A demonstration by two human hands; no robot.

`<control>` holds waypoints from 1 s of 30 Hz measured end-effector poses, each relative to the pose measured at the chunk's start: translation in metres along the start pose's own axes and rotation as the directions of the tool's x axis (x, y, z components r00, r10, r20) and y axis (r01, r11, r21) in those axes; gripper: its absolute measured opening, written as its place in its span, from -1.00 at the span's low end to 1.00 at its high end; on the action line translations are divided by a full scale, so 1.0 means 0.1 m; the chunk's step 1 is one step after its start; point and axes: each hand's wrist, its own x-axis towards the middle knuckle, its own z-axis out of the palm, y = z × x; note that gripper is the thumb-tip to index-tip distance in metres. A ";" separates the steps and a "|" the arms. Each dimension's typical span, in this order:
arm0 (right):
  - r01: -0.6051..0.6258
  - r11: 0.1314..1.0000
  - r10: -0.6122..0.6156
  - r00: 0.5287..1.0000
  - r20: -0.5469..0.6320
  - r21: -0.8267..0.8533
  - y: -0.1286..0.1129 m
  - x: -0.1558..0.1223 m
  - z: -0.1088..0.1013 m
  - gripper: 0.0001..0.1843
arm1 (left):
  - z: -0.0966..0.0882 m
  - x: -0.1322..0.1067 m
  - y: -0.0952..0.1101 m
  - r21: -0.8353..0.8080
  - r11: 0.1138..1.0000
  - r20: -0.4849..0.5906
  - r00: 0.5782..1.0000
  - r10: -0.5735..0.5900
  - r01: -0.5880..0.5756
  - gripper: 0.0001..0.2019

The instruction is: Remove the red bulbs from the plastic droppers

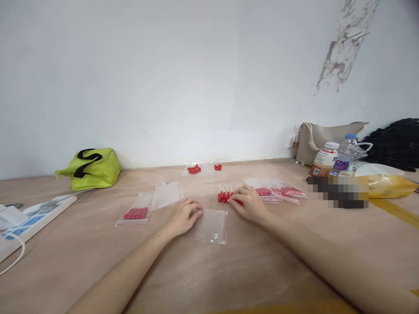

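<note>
My left hand (183,214) rests on the left edge of an empty clear zip bag (211,226), fingers curled and pressing it onto the wooden table (203,274). My right hand (249,201) is closed in a pinch on a red-tipped clear tube (236,201) at the edge of a loose row of red-tipped tubes (225,194). A filled bag of red-tipped tubes (135,210) lies to the left, with an empty bag (166,194) beside it. Several filled bags (278,191) lie just right of my right hand.
More red pieces (195,168) lie on plastic near the wall. A lime green pouch (91,167) sits at back left, a white power strip (32,218) at far left. A beige bag (322,137), two bottles (342,159) and a yellow packet (391,185) stand at right.
</note>
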 end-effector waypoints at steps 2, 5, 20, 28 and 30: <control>0.048 0.999 -0.048 0.998 0.032 0.015 -0.05 -0.11 -0.06 -0.78 | 0.01 0.02 -0.04 0.003 1.000 0.032 0.999 0.002 -0.002 -0.79; 0.067 0.997 -0.068 0.997 0.032 0.038 -0.10 -0.25 -0.09 -0.81 | 0.03 0.04 -0.03 -0.012 0.999 0.072 0.996 -0.047 0.048 -0.78; 0.042 0.991 -0.043 0.999 0.002 0.130 -0.08 -0.34 -0.04 -0.86 | -0.54 0.04 -1.02 -0.046 0.624 -0.304 0.584 -0.752 0.780 -0.65; 0.049 0.989 -0.049 0.999 0.001 0.140 -0.08 -0.33 -0.04 -0.85 | -0.63 -0.10 -1.23 0.026 0.538 -0.329 0.515 -0.792 0.843 -0.62; 0.049 0.989 -0.050 0.999 0.004 0.138 -0.08 -0.33 -0.04 -0.85 | -0.74 -0.16 -1.28 -0.032 0.512 -0.324 0.475 -0.818 0.859 -0.65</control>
